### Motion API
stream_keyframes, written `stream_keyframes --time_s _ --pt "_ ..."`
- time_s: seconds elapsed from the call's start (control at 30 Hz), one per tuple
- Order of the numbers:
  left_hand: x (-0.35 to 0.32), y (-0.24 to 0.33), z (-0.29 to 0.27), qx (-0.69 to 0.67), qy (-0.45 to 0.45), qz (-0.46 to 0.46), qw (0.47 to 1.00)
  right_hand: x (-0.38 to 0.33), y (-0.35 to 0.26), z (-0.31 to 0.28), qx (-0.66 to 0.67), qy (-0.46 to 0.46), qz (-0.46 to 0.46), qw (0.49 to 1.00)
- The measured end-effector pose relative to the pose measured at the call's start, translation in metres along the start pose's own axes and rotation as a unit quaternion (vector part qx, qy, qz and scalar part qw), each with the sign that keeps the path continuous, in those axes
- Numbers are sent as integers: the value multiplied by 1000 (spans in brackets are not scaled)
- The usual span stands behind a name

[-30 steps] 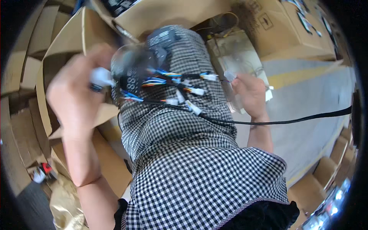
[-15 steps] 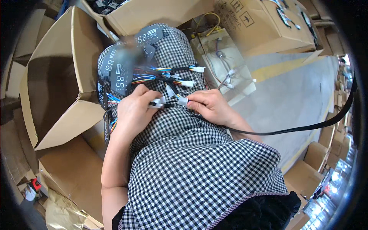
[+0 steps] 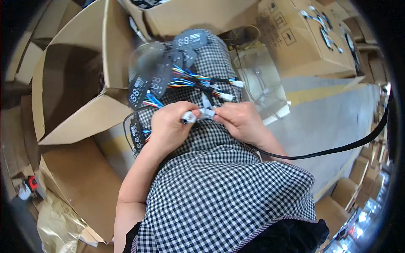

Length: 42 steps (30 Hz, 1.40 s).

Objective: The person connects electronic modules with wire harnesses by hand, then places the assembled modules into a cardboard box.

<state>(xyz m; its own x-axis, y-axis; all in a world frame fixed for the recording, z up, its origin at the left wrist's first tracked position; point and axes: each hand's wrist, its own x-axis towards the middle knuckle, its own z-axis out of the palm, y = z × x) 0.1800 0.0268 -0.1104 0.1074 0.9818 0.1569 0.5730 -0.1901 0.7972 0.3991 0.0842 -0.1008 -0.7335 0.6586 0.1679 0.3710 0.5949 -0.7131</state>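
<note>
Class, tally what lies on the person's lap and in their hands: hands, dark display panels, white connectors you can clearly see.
Hands: 2, left hand and right hand
Dark display panels: 4
White connectors: 5
Total: 11

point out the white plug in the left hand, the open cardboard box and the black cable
white plug (image 3: 189,117), head view, its end by the left thumb
open cardboard box (image 3: 112,50), head view, its right wall
black cable (image 3: 337,148), head view, mid-length

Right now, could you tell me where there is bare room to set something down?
Free: the grey floor right of the lap, and the open cardboard box at left. Crowded: the lap, where both hands, left and right, work white connectors among display panels.
</note>
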Motion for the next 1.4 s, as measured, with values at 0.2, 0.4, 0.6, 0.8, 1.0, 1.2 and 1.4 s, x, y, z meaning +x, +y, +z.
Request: stream_keyframes --time_s 0.2,0.4,0.6,0.8,1.0,1.2,1.4 --pt "-3 -4 3 54 -15 70 996 4 2 -2 151 -130 131 971" --pt "-6 -9 7 50 -30 45 997 -4 0 7 149 -81 141 975" --pt "-8 33 -46 235 72 -109 963 -30 16 -5 -13 162 229 960" --pt "1 62 -40 352 75 35 932 -45 46 3 218 195 378 878" --pt "37 17 32 127 -58 83 987 -46 42 12 391 163 261 867" --pt "38 5 36 31 -20 125 991 -46 20 8 451 172 192 854" --pt "33 10 37 87 69 162 980 -38 6 4 461 116 317 821"
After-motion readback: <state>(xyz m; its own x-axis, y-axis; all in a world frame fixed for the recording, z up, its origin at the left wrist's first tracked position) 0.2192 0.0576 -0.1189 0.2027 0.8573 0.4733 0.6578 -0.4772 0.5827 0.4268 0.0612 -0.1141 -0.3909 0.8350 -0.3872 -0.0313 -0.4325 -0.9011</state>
